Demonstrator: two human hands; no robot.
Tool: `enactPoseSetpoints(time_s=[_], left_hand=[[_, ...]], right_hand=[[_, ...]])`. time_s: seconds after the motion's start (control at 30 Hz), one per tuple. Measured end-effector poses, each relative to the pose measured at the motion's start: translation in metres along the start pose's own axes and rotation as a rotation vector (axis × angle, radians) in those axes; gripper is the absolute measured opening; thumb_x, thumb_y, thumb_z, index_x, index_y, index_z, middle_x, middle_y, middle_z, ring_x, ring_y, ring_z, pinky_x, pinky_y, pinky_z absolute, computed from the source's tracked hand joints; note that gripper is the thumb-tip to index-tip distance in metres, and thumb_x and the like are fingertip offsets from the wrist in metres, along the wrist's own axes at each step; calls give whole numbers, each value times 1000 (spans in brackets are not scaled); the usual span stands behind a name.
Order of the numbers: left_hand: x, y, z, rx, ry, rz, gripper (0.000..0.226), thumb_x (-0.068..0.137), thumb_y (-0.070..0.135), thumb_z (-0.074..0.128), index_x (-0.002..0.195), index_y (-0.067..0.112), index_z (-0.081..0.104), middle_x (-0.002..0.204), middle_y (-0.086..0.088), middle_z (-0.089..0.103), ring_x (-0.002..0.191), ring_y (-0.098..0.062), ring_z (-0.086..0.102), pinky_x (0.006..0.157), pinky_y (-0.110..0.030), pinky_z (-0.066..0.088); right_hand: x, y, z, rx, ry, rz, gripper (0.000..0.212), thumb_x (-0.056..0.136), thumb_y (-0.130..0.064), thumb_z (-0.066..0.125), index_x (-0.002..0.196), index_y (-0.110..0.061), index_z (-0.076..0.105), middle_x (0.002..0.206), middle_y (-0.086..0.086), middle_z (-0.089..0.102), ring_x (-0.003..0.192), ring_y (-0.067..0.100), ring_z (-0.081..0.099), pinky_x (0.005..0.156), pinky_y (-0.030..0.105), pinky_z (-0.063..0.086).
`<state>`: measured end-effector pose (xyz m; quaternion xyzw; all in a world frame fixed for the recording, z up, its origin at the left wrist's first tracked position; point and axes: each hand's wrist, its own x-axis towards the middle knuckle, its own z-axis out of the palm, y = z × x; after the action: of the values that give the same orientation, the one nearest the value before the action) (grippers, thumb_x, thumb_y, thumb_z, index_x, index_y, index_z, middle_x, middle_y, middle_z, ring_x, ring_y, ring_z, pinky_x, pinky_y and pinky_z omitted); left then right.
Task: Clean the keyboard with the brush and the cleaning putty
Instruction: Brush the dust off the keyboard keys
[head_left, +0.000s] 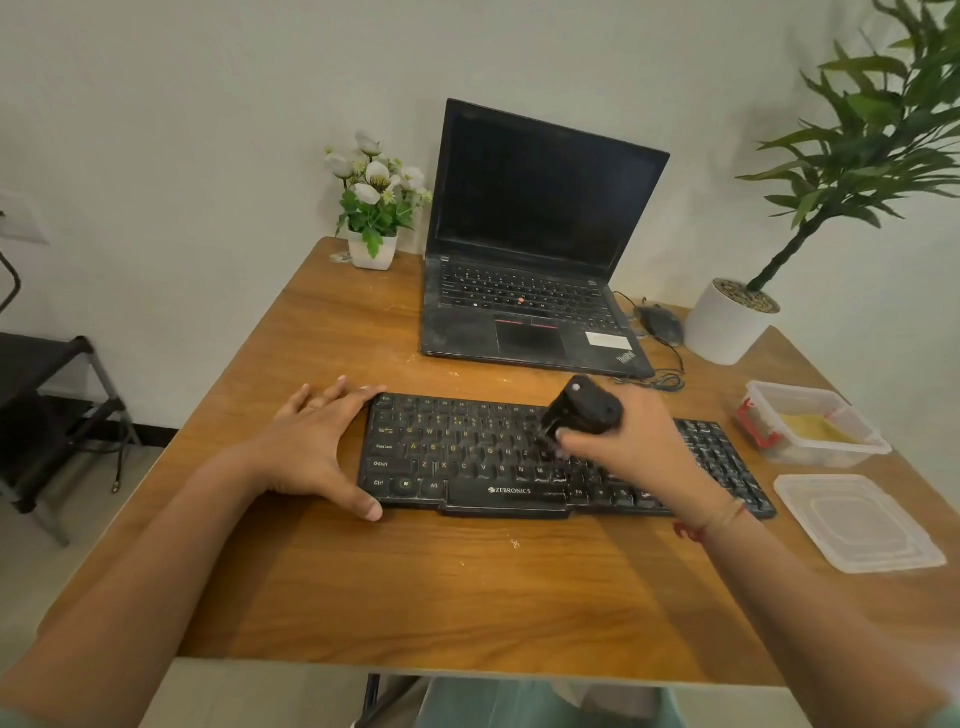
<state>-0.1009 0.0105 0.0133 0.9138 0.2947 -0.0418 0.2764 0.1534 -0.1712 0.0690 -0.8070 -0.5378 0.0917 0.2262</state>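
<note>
A dusty black keyboard (467, 457) lies across the middle of the wooden table (415, 582). My right hand (634, 447) grips a black brush (584, 410) over the middle keys, its tip down against them. My left hand (317, 447) rests at the keyboard's left end, fingers spread on the table and thumb against the front corner. Yellow cleaning putty (813, 428) sits in an open clear plastic box (831, 452) at the right of the table.
The box's clear lid (857, 522) lies near the right edge. Behind the keyboard stands an open black laptop (535, 249), with a mouse (660, 322) and cable beside it. A small flower pot (373, 249) and a large potted plant (727, 322) stand at the back.
</note>
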Motion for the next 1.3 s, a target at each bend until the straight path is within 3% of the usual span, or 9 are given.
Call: enactPoseSetpoints(time_s=[0.07, 0.23, 0.4, 0.53, 0.6, 0.73, 0.93, 1.1, 1.3], left_hand=[[1, 0, 1, 4, 4, 0, 157, 12, 99, 45, 147, 40, -9, 159, -3, -8, 122, 3, -21, 103, -23, -17], [4, -6, 4, 25, 17, 11, 153, 17, 98, 48, 147, 41, -9, 159, -4, -5, 126, 3, -21, 106, -26, -19], [4, -4, 4, 5, 26, 11, 155, 14, 98, 49, 147, 42, -7, 159, -3, -4, 124, 5, -21, 105, -24, -18], [4, -4, 4, 9, 34, 12, 156, 14, 98, 48, 147, 40, -7, 159, -2, -3, 124, 5, -20, 105, -24, -18], [6, -8, 5, 22, 37, 23, 153, 18, 98, 50, 147, 40, -7, 159, -3, -2, 127, 5, -19, 108, -27, -19], [6, -8, 5, 26, 34, 25, 155, 15, 99, 47, 147, 40, -9, 159, -2, -2, 126, 7, -19, 107, -25, -19], [4, -4, 4, 5, 31, 15, 158, 10, 100, 44, 147, 41, -10, 159, -1, -5, 122, 6, -19, 103, -22, -18], [8, -12, 6, 30, 42, 29, 153, 18, 99, 48, 147, 40, -9, 159, -2, -2, 128, 5, -17, 110, -29, -19], [7, -9, 6, 14, 39, 26, 154, 16, 99, 47, 147, 40, -9, 159, -2, -3, 128, 4, -18, 107, -27, -19]], right_hand=[[2, 3, 3, -16, 66, 46, 27, 73, -25, 75, 63, -20, 50, 59, -6, 54, 54, 10, 52, 45, 15, 41], [-14, 0, 7, 155, -123, 26, 22, 71, -18, 77, 68, -6, 59, 62, 0, 62, 52, 9, 55, 48, 22, 44], [0, 10, -2, 45, 98, 87, 23, 71, -22, 76, 69, -9, 58, 64, 3, 61, 59, 15, 56, 51, 26, 47], [-22, 0, 13, 228, -131, 27, 24, 69, -17, 79, 76, 0, 63, 71, 14, 68, 64, 25, 65, 56, 38, 53], [-19, 2, 7, 236, -165, 11, 23, 71, -16, 78, 82, -1, 64, 75, 13, 69, 66, 22, 66, 58, 36, 55], [5, 19, -3, -63, 133, 83, 27, 71, -28, 74, 76, -5, 62, 71, 11, 67, 65, 21, 64, 61, 38, 56], [-19, 7, 5, 87, -97, -17, 25, 67, -28, 74, 73, -7, 62, 67, 8, 67, 55, 17, 58, 50, 28, 48], [3, 29, -5, -39, 128, 72, 28, 70, -30, 74, 72, -6, 60, 65, 6, 64, 59, 18, 61, 54, 31, 52], [-16, 12, 1, 155, -99, -1, 23, 71, -18, 77, 74, -2, 62, 67, 11, 66, 58, 18, 60, 52, 30, 48]])
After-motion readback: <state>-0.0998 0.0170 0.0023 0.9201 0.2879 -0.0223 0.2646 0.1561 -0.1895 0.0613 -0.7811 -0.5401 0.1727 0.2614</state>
